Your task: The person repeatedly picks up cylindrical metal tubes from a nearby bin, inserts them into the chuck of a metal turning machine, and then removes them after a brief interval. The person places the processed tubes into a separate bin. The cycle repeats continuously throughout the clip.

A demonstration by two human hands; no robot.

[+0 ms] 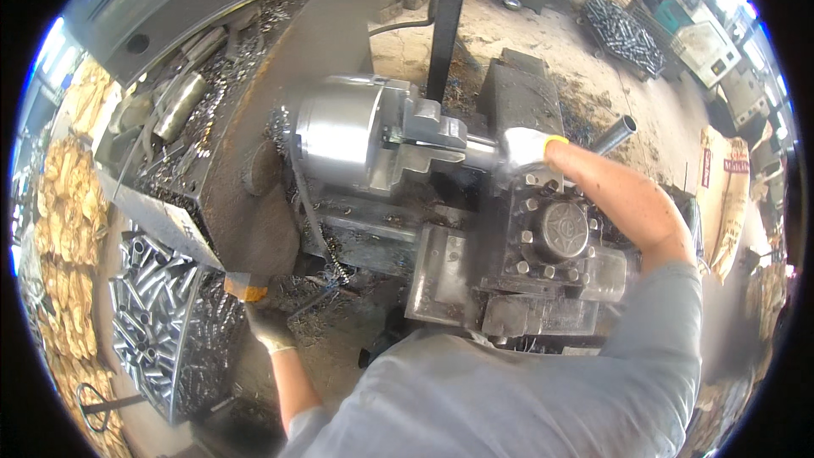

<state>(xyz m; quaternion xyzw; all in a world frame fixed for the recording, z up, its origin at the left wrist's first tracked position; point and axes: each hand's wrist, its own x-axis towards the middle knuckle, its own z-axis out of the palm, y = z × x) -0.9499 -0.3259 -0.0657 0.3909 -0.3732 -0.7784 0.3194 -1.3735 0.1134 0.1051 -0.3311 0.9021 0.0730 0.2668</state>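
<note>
My right hand (525, 148), in a white glove with a yellow cuff, is closed around the outer end of a shiny metal tube (482, 151). The tube's other end sits between the stepped jaws (431, 131) of a lathe chuck (341, 129). Below that hand stands the tool post (561, 231), with a round cap and several bolts. Low on the left, my gloved left hand (271, 328) is beside an orange-yellow piece (246, 288) at the lower corner of the machine housing. Its fingers are dark and blurred, so their grip is unclear.
A bin of cut metal tubes (153, 322) stands at lower left, by stacked tan sacks (66, 220). Metal shavings (254, 42) cover the machine's top. Another loaded bin (623, 34) is at far right. An upright tube (616, 134) slants beyond my right forearm.
</note>
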